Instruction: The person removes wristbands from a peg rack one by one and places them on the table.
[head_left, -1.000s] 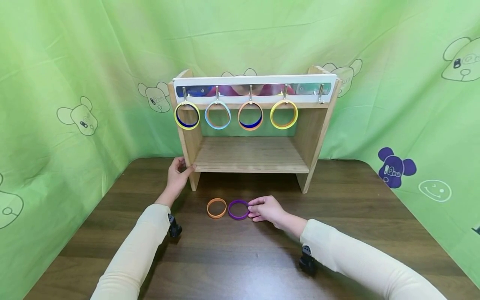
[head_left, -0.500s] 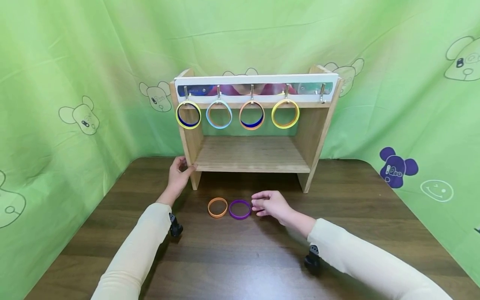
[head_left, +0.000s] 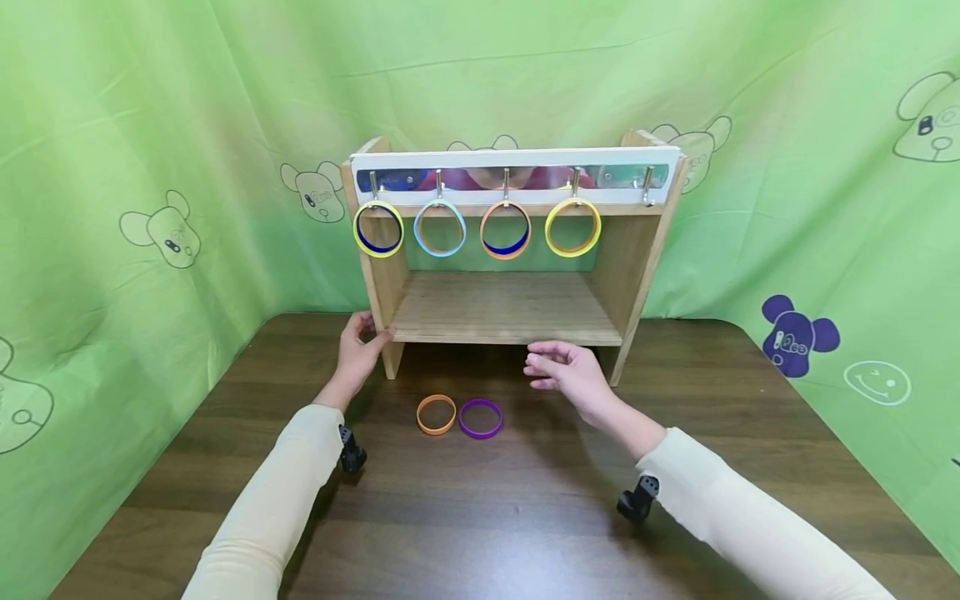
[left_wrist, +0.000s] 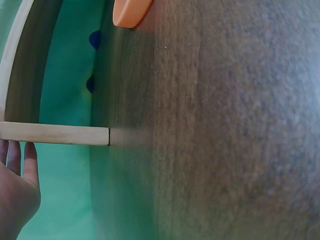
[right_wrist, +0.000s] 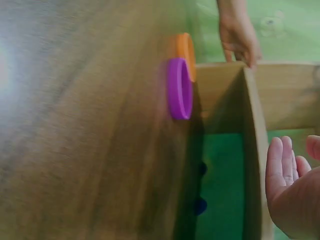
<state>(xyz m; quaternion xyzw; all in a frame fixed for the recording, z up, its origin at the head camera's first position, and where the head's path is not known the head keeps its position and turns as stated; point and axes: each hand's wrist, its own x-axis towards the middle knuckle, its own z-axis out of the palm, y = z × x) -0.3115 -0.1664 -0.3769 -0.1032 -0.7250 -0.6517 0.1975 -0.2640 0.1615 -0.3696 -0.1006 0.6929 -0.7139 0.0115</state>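
My left hand holds the lower left side of a wooden shelf, thumb at its front edge and fingers along the outer face. In front of the shelf, an orange ring and a purple ring lie side by side on the table. Nothing is in my right hand, which hovers before the lower board with fingers loosely extended. Along the shelf's hook strip hang a yellow-and-blue ring, a light blue ring, an orange-and-blue ring and a yellow ring.
The rightmost metal hook carries no ring. Behind the dark wooden table hangs a green curtain with cartoon bear prints. Each sleeve has a small black camera at the cuff.
My right hand has left the purple ring and moved up and to the right, towards the shelf. The purple ring stays on the table; my left hand keeps its place.
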